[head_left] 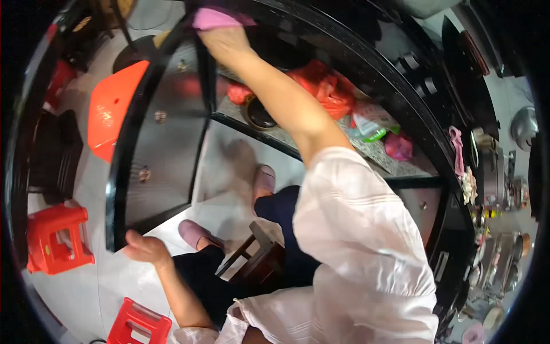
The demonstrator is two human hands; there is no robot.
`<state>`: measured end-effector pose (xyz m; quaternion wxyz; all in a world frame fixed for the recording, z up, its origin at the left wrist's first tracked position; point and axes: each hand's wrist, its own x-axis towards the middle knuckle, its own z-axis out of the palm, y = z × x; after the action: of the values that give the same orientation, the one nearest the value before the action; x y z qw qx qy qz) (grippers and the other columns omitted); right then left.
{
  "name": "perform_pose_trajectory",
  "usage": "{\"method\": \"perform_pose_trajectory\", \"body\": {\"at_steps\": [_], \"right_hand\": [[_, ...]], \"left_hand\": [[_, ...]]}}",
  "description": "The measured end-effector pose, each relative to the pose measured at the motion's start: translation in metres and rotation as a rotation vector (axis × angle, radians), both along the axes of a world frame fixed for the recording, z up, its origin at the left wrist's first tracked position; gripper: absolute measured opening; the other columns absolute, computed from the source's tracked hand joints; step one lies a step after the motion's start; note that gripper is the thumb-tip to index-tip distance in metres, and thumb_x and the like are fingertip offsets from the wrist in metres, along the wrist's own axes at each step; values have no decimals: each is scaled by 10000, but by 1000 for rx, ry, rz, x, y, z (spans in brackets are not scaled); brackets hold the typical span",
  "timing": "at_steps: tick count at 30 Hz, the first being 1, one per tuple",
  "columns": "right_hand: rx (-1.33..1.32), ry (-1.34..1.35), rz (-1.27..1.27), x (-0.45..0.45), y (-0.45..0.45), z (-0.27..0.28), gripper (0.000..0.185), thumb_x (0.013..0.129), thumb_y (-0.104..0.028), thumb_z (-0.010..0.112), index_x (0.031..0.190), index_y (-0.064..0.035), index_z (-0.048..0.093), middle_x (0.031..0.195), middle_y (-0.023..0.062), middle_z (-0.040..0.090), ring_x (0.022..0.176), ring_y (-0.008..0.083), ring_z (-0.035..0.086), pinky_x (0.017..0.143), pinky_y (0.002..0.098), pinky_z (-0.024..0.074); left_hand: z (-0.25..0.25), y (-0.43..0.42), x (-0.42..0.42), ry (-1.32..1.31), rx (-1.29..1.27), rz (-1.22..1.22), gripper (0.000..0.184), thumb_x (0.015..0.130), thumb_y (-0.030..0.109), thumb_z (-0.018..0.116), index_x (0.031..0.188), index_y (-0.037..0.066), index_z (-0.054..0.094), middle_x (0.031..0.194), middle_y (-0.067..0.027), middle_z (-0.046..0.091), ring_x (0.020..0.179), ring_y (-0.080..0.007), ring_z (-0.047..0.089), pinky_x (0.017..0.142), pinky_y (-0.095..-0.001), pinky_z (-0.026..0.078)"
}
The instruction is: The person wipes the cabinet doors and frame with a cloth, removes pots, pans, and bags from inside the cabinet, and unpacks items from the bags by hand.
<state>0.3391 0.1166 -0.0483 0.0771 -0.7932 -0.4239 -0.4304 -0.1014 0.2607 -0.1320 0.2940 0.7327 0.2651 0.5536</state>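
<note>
A person in a white shirt (366, 229) reaches across an open black-framed cabinet (395, 71), the right hand (223, 39) at a pink cloth (217, 19) near the upper hinge-side corner of its swung-out door (166, 137). The cloth lies at the very end of the outstretched right arm, hiding the fingers, so whether they pinch it or press it flat cannot be told; its longer visible side runs across the fingertip end of the hand rather than along the door's top edge. The right hand is by far the nearer to it. The left hand (146, 249), well apart, is at the door's upper free corner, so that the top edge spans the gap between the two hands; its fingers are blurred, and their grip, if any, cannot be made out. On the cabinet's speckled shelf (415, 163), below the right forearm, sit red plastic bags (332, 94), a dark round pot (260, 113) and, toward the opposite end, a pink bundle (398, 147).
</note>
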Motion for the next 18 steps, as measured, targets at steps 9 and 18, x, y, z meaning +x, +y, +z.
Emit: {"method": "perform_pose_trajectory", "body": {"at_steps": [9,18], "right_hand": [[-191,88,-225,-85,-201,17,302,854,-130,559,1142,-124,652,1113,101,665,1021,256,644,867,356,527],[117,139,-546,-232,-457,34,272,810,-94,572,1040,-116,714,1024,124,693,954,297,656,860,403,510]], "left_hand": [[34,27,1,103,-4,-79,421,1043,264,440,1207,-107,552,1162,-211,628,1054,-243,587,918,-348,468],[83,-5,-22,29,-78,-77,290,945,104,624,1178,-52,552,1125,-156,636,1001,-189,590,890,-300,482]]}}
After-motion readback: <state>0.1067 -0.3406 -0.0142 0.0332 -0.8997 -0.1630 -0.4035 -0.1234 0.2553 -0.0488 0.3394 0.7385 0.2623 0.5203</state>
